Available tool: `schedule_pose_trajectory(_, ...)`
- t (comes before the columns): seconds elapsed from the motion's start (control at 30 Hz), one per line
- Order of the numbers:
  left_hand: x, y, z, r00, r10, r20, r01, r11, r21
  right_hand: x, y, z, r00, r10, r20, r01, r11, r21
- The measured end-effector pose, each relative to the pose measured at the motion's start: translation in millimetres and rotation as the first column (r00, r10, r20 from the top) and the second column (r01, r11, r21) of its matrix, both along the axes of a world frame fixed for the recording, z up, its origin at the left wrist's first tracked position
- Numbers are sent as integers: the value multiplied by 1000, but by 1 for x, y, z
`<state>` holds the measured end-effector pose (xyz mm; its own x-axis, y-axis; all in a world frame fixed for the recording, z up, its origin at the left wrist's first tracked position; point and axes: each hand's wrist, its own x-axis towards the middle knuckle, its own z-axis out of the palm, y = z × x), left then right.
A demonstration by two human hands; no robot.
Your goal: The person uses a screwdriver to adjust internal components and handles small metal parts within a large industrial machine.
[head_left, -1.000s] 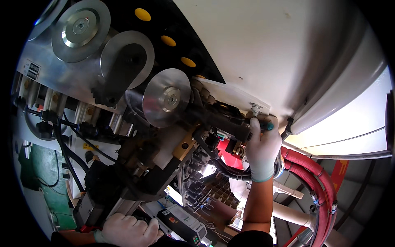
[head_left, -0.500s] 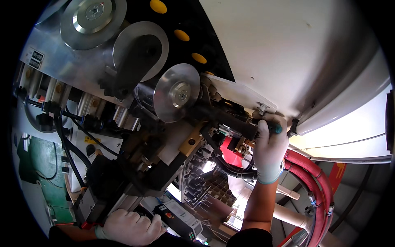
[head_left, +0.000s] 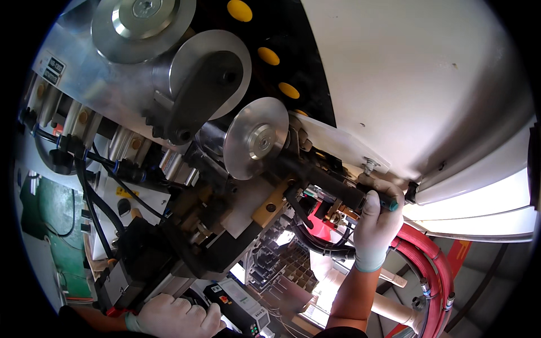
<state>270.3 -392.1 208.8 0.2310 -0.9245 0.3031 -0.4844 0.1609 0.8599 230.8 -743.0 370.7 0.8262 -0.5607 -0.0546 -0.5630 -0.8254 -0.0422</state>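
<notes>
I look up at the underside of a machine. My right hand [head_left: 375, 222], in a white glove, grips a small tool with a teal tip [head_left: 389, 203] at a bolt [head_left: 369, 165] on the white panel [head_left: 406, 84]. A black cylindrical part [head_left: 327, 180] runs from a silver disc [head_left: 256, 138] toward that hand. At the bottom edge my gloved left hand [head_left: 174, 315] clasps the lower end of a dark machine block [head_left: 141, 265].
Large silver rollers [head_left: 141, 19] and a black lever arm [head_left: 197, 93] sit at the top left. Black cables [head_left: 90, 180] hang at the left. Red hoses [head_left: 428, 253] curve at the right. Yellow round plugs [head_left: 270, 55] dot a black plate. A green floor patch [head_left: 51, 225] shows far left.
The view has shifted, so the machine parts and both hands sit lower and further right in the picture. My right hand stays on the tool at the bolt; the left keeps its hold.
</notes>
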Motion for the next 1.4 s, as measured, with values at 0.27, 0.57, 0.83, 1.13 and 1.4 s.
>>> schedule_pose_trajectory(0.27, 6, 1, 5, 999, -23, -26, 25, 998, 66, 31, 23, -5, 989, -38, -142, 23, 994, -108)
schedule_pose_trajectory(0.57, 15, 2, 18, 994, -16, -104, 29, 992, 119, 21, 9, -21, 995, 24, -100, -37, 990, -134)
schedule_pose_trajectory(0.83, 14, 3, 17, 991, -20, -134, 32, 995, 90, -18, -6, -37, 894, -244, 376, 160, 958, 240)
schedule_pose_trajectory(1.13, 13, -1, 19, 994, -17, -111, 33, 989, 143, -35, -6, -30, 858, -257, 444, 154, 955, 255)
schedule_pose_trajectory(1.4, 13, -2, 20, 997, 9, -80, 2, 990, 139, -31, -6, -25, 900, -172, 401, 79, 968, 237)
